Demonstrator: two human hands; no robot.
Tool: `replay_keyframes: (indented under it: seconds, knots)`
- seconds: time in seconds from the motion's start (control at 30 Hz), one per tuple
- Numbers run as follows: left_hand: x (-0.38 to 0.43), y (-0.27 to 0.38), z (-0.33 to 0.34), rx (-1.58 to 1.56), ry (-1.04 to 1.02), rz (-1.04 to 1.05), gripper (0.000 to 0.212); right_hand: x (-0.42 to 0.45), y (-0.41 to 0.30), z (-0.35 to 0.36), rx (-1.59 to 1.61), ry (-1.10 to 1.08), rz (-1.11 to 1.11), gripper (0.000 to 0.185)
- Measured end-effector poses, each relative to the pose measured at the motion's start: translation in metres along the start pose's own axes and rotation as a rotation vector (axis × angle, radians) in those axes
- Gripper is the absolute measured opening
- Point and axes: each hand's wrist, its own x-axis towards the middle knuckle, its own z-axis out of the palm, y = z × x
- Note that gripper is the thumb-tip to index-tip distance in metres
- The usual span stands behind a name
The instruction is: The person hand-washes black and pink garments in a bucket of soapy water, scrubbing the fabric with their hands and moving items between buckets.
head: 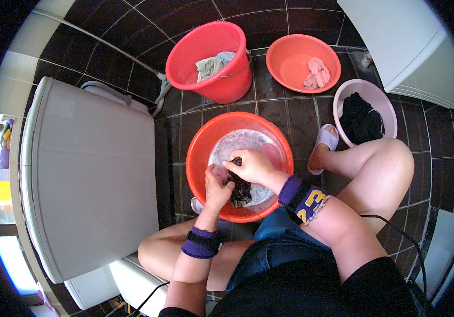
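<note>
An orange-red plastic basin (pixel 239 115) stands on the floor before me with sudsy water (pixel 236 138) in it. Over the suds, my left hand (pixel 217 188) grips the lower left part of a dark wet cloth (pixel 240 189). My right hand (pixel 250 165) pinches the upper end of the same cloth between thumb and fingers. A pink piece of fabric (pixel 271 154) lies in the water at the basin's right side, and some pink shows beside my left fingers. Part of the dark cloth is hidden by my hands.
Beyond the basin are a red bucket (pixel 227 85) with pale cloths (pixel 211 68) and an orange basin (pixel 284 65) with pink cloth (pixel 318 73). A pale pink tub (pixel 390 107) holds black fabric (pixel 359 119). A large white appliance (pixel 96 174) stands left; another white unit (pixel 409 47) is upper right.
</note>
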Motion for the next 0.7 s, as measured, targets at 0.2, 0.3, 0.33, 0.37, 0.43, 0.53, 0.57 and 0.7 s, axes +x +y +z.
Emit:
replay_keyframes:
  seconds: [0.2, 0.3, 0.33, 0.37, 0.43, 0.53, 0.57, 0.7]
  knots:
    - [-0.004, 0.045, 0.005, -0.238, -0.114, 0.153, 0.071, 0.002, 0.002, 0.003, 0.655, -0.202, 0.194, 0.038]
    - [-0.006, 0.053, -0.004, -0.231, -0.133, 0.144, 0.061, -0.002, -0.004, -0.016, 1.113, -0.381, 0.384, 0.031]
    - [-0.003, 0.053, -0.003, -0.233, -0.142, 0.151, 0.058, -0.003, 0.000, -0.023, 1.191, -0.457, 0.431, 0.033]
    - [-0.001, 0.053, -0.002, -0.235, -0.150, 0.157, 0.055, -0.003, 0.005, -0.031, 1.269, -0.535, 0.478, 0.037]
    - [0.000, 0.055, -0.004, -0.267, -0.155, 0.134, 0.048, -0.004, 0.011, -0.046, 1.085, -0.612, 0.533, 0.041]
    - [0.004, 0.046, -0.012, -0.280, -0.112, 0.088, 0.030, -0.005, 0.024, -0.040, 1.004, -0.537, 0.465, 0.041]
    - [0.003, 0.041, -0.017, -0.232, -0.145, 0.027, 0.028, -0.006, 0.024, -0.040, 0.959, -0.485, 0.455, 0.039]
    - [0.004, 0.030, -0.025, -0.213, -0.221, -0.169, 0.031, 0.001, 0.044, -0.042, 0.910, -0.460, 0.502, 0.045]
